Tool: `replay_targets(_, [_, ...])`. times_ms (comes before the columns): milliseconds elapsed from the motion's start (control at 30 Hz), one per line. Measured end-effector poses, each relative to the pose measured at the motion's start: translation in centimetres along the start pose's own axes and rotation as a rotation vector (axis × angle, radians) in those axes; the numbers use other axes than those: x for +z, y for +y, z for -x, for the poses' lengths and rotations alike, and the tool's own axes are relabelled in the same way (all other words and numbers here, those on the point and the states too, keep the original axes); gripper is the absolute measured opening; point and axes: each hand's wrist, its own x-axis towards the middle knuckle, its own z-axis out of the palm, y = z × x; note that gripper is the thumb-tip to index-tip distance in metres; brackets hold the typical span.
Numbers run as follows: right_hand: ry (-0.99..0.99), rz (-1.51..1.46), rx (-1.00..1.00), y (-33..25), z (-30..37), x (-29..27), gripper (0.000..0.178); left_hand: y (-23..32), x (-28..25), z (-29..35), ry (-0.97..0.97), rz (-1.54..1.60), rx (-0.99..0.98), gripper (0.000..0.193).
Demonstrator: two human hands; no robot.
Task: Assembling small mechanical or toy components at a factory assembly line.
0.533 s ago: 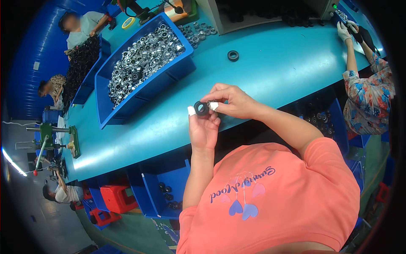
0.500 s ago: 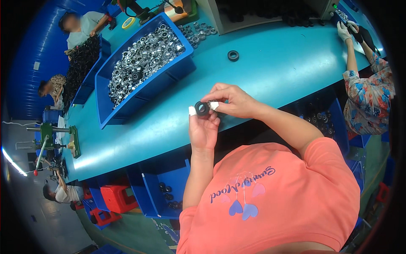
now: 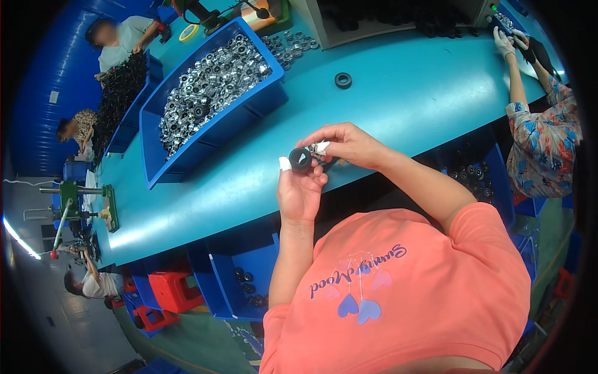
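Note:
My left hand (image 3: 301,194) holds a small black rubber wheel ring (image 3: 293,161) upright over the near edge of the table, its thumb against the ring's side and its fingers curled behind. From the right, my right hand (image 3: 350,146) pinches a small shiny metal piece (image 3: 315,149) close beside the ring. Its fingers cover most of that piece, so I cannot tell whether it touches the ring. White tape wraps my left thumb tip and a digit of my right hand. Farther off on the turquoise table (image 3: 398,93) lies another black ring (image 3: 343,80).
A blue bin (image 3: 215,132) full of shiny metal hubs stands left of my hands, with loose hubs (image 3: 289,47) behind it. Blue bins (image 3: 218,283) with black wheels sit below the table edge. A green hand press (image 3: 109,209) stands far left. A gloved co-worker (image 3: 539,143) works at the right.
The black ring has turned a little and shifted slightly right in my left hand. My right hand has tilted and moved slightly right with the metal piece.

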Motion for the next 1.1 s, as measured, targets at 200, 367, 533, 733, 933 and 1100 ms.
replay_targets(200, [-0.016, -0.063, -0.054, 1.5, -0.3, -0.4, 0.036, 0.2, 0.1, 0.1, -0.014, -0.011, -0.003, 0.058])
replay_targets(367, [-0.073, -0.196, -0.100, 2.0, -0.5, -0.7, 0.045, 0.2, -0.3, 0.0, -0.029, 0.021, -0.018, 0.057])
replay_targets(533, [0.062, -0.105, -0.161, 1.9, -0.2, -0.7, 0.039, 0.2, -0.5, -0.1, -0.059, 0.020, -0.014, 0.054])
replay_targets(733, [0.097, 0.018, -0.271, 2.1, 0.0, -0.7, 0.033, 0.2, 0.0, -0.3, -0.028, -0.019, 0.000, 0.056])
replay_targets(933, [0.180, 0.302, -0.335, 0.3, 1.1, 0.0, 0.029, -0.1, 0.9, -0.1, 0.023, -0.094, 0.039, 0.055])
replay_targets(1100, [0.169, 0.166, -0.311, 0.6, 1.0, -0.4, 0.028, -0.2, 0.1, -0.1, -0.040, -0.053, 0.039, 0.053])
